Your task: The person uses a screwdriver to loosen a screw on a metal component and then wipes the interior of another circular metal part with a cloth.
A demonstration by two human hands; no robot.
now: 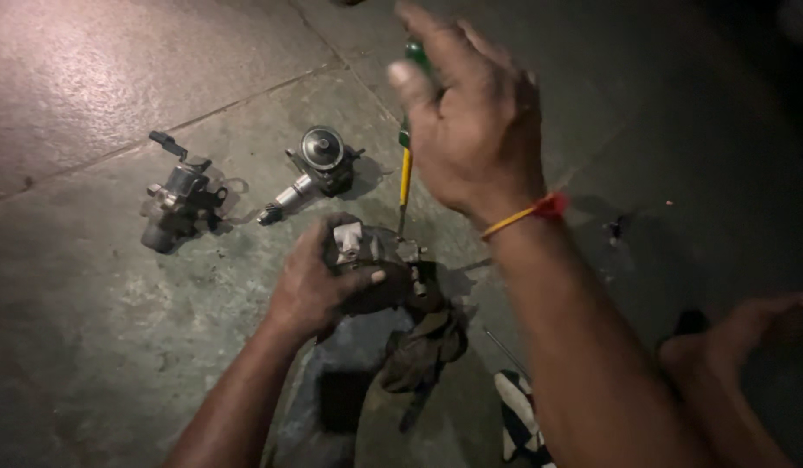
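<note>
My left hand (319, 282) grips a grimy metal engine part (367, 247), holding it down on a dark rag (423, 347) on the concrete floor. My right hand (471, 121) is raised above it and holds a screwdriver (406, 165) with a green and yellow handle. The shaft points down and its tip meets the top of the part. A yellow and red thread band circles my right wrist.
Two other metal assemblies lie on the floor to the left: a dark one with a lever (178, 201) and a round-capped one with a shaft (313, 169). A thin metal rod (505, 351) lies near a striped cloth (518, 425). My foot (739, 334) rests at the right.
</note>
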